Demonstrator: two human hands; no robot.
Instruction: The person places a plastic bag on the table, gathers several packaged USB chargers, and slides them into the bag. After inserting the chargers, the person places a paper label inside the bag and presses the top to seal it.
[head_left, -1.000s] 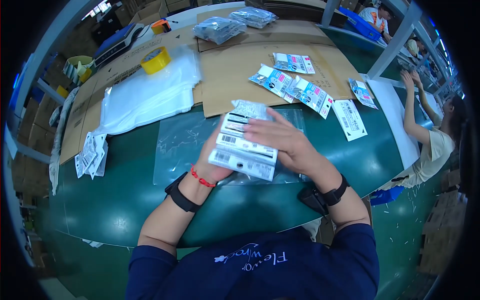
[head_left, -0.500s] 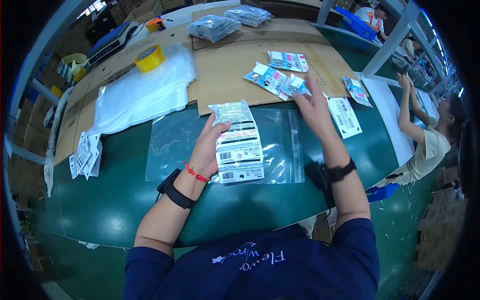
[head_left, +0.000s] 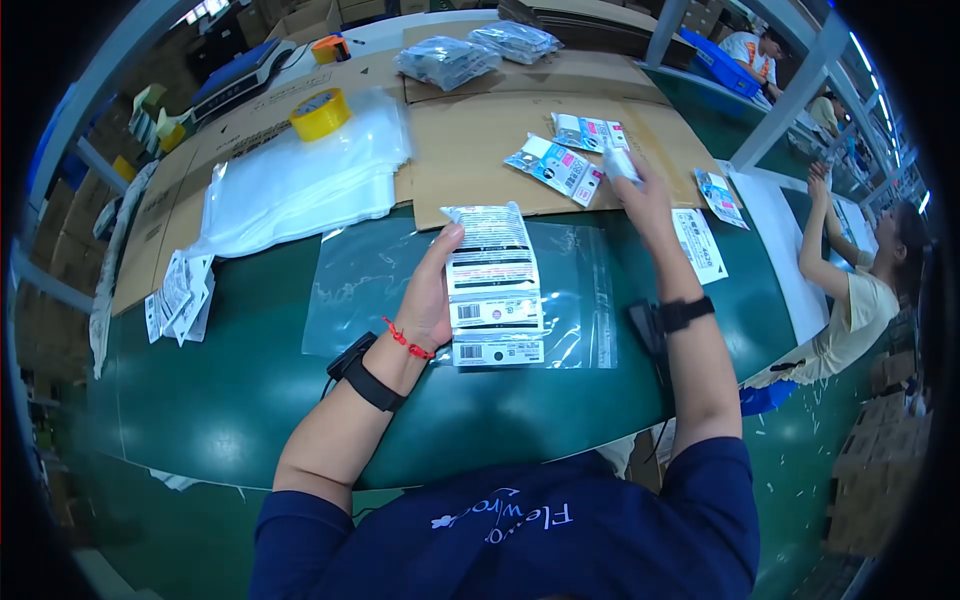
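My left hand [head_left: 432, 292] is at the left edge of overlapping flat packets [head_left: 495, 285], printed backs up. Its thumb lies along their edge; the other fingers are mostly hidden. Beneath the packets a clear zip bag [head_left: 580, 290] lies flat on the green table. Farther right, my right hand [head_left: 645, 200] is closed on a small white packet [head_left: 620, 165] raised over the cardboard. Close beside it lie two blue-and-white packets, one nearer [head_left: 555, 168] and one farther [head_left: 588, 132].
Left are a pile of clear bags [head_left: 300, 200], a yellow tape roll [head_left: 321, 115] and white labels [head_left: 182, 300]. Filled bags [head_left: 447, 62] sit at the back. At right are another packet [head_left: 720, 198], a printed sheet [head_left: 698, 245] and a co-worker [head_left: 850, 280].
My right hand has closed on a packet from the cardboard and picked it up. My left thumb has shifted from the packets' face to their edge. The view has moved slightly.
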